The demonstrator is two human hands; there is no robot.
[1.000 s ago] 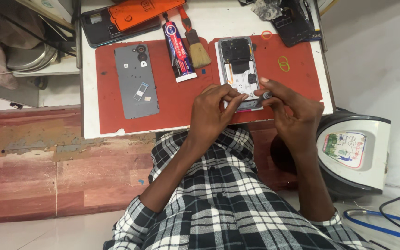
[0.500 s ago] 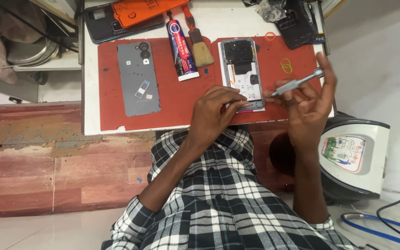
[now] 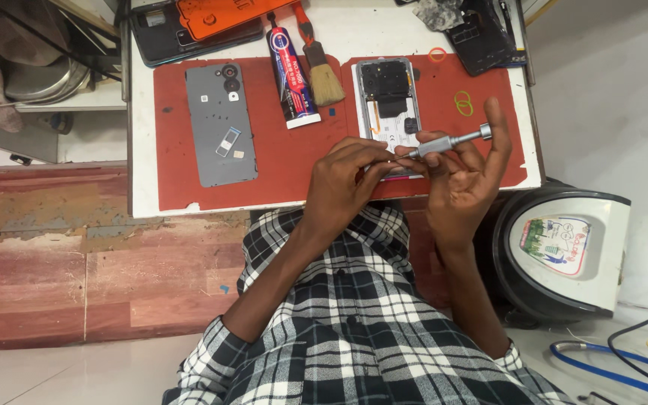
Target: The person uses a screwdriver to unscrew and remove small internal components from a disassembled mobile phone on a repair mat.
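Observation:
My right hand [image 3: 465,174] holds a small silver screwdriver [image 3: 450,141] almost level, its handle end pointing right past my raised forefinger. My left hand [image 3: 346,184] pinches at the screwdriver's tip with thumb and fingers. Both hands hover over the near end of an opened phone [image 3: 386,101] lying on a red work mat [image 3: 286,161]; the phone's lower part is hidden by my hands. A grey phone back cover [image 3: 220,124] with small parts on it lies on the mat's left half.
A glue tube [image 3: 292,76] and a small brush [image 3: 321,71] lie between cover and phone. Rubber bands [image 3: 463,101] sit at the mat's right. An orange-topped phone frame [image 3: 196,22] and dark parts [image 3: 481,26] lie at the table's far edge. A round appliance [image 3: 564,251] stands on the right.
My right hand lifted the screwdriver off the phone and turned it level; my left hand came up from the phone to pinch its tip. The view also moved in closer.

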